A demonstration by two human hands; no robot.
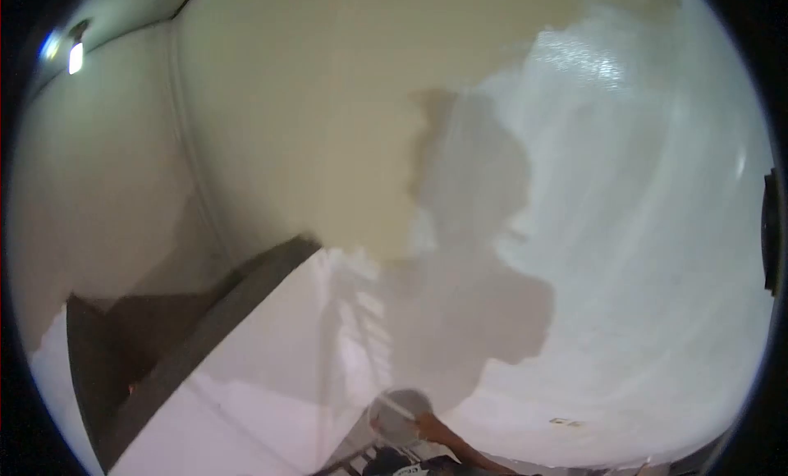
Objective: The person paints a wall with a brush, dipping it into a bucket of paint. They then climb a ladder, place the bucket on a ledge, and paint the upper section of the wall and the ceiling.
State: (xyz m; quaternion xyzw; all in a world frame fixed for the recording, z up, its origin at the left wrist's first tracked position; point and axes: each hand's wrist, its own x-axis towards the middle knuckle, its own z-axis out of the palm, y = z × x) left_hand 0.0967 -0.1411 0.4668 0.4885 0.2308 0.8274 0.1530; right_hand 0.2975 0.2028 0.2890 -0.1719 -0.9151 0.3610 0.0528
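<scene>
Low in the view, near the bottom centre, is a pale round container (399, 406) with a light stick-like piece lying across its opening. My right hand (425, 427) is at the container's right side, its fingers drawn together near the end of that piece; exactly what they grip is too small to tell. A small skin-coloured patch, apparently my left hand (377, 425), shows at the container's left side, its fingers unclear. Ahead stands a wall with a beige upper part (312, 107) and a wet-looking white part (624, 230) on the right.
A dark-edged recess (197, 336) cuts into the wall at the lower left. A lit lamp (76, 57) is at the upper left. Shadows of a person and a ladder-like frame fall on the wall. Ladder-like bars (357, 459) show at the bottom. A dark object (770, 230) stands at the right edge.
</scene>
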